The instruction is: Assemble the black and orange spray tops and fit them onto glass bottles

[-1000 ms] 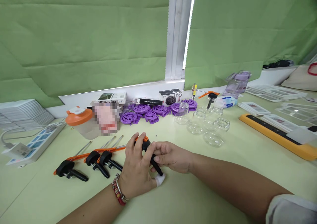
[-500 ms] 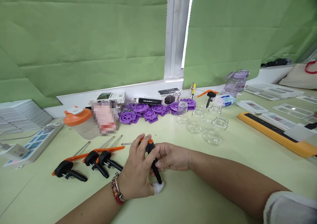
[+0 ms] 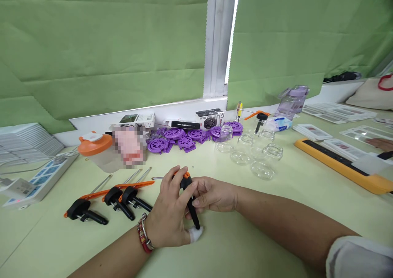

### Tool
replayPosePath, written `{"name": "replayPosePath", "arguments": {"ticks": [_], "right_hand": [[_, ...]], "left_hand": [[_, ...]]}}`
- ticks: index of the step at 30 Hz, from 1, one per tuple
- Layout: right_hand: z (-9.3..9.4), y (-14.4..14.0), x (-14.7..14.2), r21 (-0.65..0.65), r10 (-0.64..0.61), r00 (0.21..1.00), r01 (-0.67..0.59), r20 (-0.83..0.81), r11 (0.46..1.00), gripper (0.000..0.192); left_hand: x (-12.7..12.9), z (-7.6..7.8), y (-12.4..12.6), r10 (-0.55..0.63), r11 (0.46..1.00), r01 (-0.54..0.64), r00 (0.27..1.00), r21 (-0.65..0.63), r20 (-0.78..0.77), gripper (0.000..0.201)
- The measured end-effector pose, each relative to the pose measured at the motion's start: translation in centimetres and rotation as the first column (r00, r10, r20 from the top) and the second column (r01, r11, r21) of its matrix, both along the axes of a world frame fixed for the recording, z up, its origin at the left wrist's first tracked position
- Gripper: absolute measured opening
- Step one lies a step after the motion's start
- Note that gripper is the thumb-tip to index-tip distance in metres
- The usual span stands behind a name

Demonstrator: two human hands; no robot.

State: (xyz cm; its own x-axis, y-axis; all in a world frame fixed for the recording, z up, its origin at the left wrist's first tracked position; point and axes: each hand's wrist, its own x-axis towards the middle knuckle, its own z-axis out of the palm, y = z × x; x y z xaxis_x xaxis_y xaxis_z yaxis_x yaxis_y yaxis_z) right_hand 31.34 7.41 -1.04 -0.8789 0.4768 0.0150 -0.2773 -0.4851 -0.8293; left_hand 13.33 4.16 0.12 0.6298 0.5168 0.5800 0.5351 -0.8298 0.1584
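A black-and-orange handled part slants between my two hands above the table. My left hand is wrapped round it, fingers over its orange-and-black head and the white-wrapped thumb under the end of the black stem. From the right, my right hand pinches the stem near its middle; some of its fingers are hidden behind the part. A thin metal rod sticks out left of the fingers. Beside my left hand lie three similar parts with black stems, orange arms and metal rods.
Purple plastic pieces, small boxes and clear glass jars stand farther back. An orange-lidded cup and a power strip are left. A yellow-and-black bar lies right, near another person's hand.
My hands keep nearly the same hold, with the stem's lower end shifted very slightly. Another person's hand has come into view at the right edge.
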Motion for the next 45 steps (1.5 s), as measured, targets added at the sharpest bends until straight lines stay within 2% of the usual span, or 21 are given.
{"name": "replayPosePath", "arguments": {"ticks": [9, 15, 24, 33, 45], "right_hand": [[0.96, -0.56, -0.42, -0.048, -0.101, 0.995, 0.102, 0.024, 0.994, 0.032], [0.96, -0.55, -0.47, -0.028, -0.104, 0.995, 0.104, 0.015, 0.994, 0.023], [0.89, -0.59, -0.54, -0.052, -0.128, 0.992, 0.127, -0.015, 0.99, 0.028], [0.81, -0.46, -0.34, -0.085, -0.134, 0.991, 0.131, -0.028, 0.988, 0.023], [0.93, -0.71, -0.76, 0.043, -0.238, 0.97, 0.236, 0.048, 0.971, 0.031]], "left_hand": [[-0.08, 0.18, -0.1, -0.004, 1.0, 0.004, 1.0, -0.019, 0.01, 0.099], [-0.06, 0.28, -0.07, -0.024, 0.999, 0.025, 0.999, -0.041, 0.031, 0.103], [0.01, 0.44, -0.01, -0.053, 0.998, 0.054, 0.995, -0.013, 0.088, 0.103], [-0.02, 0.47, -0.07, -0.05, 0.999, 0.049, 0.994, 0.008, 0.101, 0.101], [-0.2, 0.18, -0.13, -0.019, 0.998, 0.014, 0.996, 0.055, 0.092, 0.103]]}}
